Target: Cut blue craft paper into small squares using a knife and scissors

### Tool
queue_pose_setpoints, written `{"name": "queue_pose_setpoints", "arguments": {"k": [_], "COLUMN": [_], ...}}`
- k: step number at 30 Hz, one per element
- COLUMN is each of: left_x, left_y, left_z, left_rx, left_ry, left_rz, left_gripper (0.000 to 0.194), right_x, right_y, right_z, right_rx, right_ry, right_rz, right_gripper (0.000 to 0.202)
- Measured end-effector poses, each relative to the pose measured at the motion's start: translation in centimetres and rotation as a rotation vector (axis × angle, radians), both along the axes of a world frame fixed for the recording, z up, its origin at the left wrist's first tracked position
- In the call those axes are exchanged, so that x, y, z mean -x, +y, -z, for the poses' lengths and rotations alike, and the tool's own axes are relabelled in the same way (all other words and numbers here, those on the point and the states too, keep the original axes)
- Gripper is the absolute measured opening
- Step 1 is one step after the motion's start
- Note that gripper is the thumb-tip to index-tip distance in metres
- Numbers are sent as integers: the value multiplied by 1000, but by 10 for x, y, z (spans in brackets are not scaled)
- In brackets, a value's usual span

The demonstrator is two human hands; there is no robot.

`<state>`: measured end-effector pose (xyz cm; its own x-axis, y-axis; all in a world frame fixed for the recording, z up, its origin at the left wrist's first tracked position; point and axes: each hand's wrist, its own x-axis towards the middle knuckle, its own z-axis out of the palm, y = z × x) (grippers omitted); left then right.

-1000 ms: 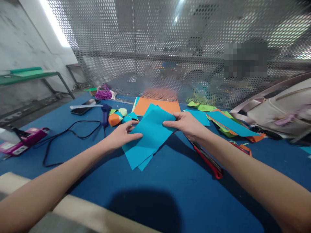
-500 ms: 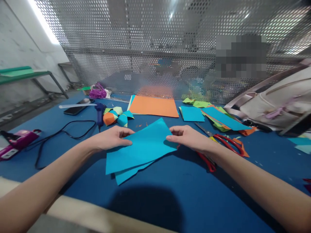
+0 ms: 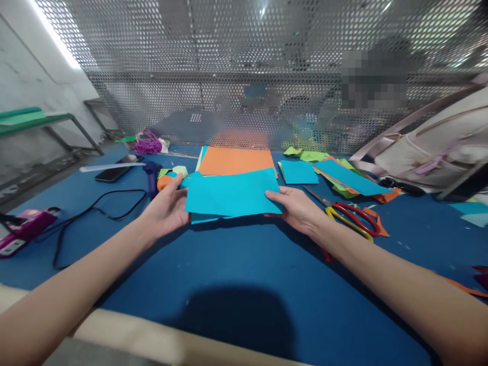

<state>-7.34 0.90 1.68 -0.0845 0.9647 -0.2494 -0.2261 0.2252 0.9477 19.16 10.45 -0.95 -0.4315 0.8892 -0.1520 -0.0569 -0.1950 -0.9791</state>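
Sheets of blue paper (image 3: 232, 195), at least two stacked, are held slightly raised in front of me, their lower edges nearly lined up. My right hand (image 3: 295, 207) pinches their right end, thumb on top and fingers underneath. At the left end, my left hand (image 3: 165, 208) is open, thumb pointing up and palm turned to the paper's short edge; its fingertips are partly hidden there. Behind the sheets lies an orange sheet (image 3: 236, 160) on a stack. Folded paper pieces (image 3: 165, 180) in orange, green and blue sit just beyond my left hand.
Red-handled scissors (image 3: 358, 216) lie right of my right hand, near small blue squares (image 3: 300, 173) and paper strips (image 3: 348, 177). Leftward are a blue glue gun (image 3: 151, 178), a phone (image 3: 118, 169), a black cable (image 3: 95, 206) and purple string (image 3: 148, 142). A pale bag (image 3: 430, 147) stands right.
The blue sheets have turned level and moved slightly away from me, their edges now closer together. My left hand has gone from gripping the top to the left edge, fingers opened.
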Motion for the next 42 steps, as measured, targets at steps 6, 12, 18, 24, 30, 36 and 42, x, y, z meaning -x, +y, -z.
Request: {"name": "queue_pose_setpoints", "arguments": {"k": [6, 12, 18, 24, 30, 36, 42], "left_x": [-9, 0, 9, 13, 4, 16, 23], "left_y": [-6, -17, -16, -36, -50, -46, -44], "left_z": [12, 18, 28, 17, 14, 25, 38], "left_rx": [-239, -324, -694, -1395, -1502, -1251, -1073], "left_ry": [263, 629, 856, 1461, 1622, 1437, 1170], "left_rz": [-119, -39, 267, 361, 523, 619, 330], "left_gripper": [43, 36, 21, 44, 36, 47, 39], "right_x": [0, -11, -24, -30, -21, -21, -21], "right_y": [-3, -5, -6, -5, -6, -7, -6], "right_z": [4, 4, 2, -2, -7, -9, -5], "right_rx": [-156, -253, -683, -789, -85, -39, -81], "right_ry": [50, -115, -261, -56, 190, 83, -11], "right_rz": [-13, -59, -224, -58, -45, -119, -7], "right_gripper": [30, 24, 14, 20, 50, 39, 44]}}
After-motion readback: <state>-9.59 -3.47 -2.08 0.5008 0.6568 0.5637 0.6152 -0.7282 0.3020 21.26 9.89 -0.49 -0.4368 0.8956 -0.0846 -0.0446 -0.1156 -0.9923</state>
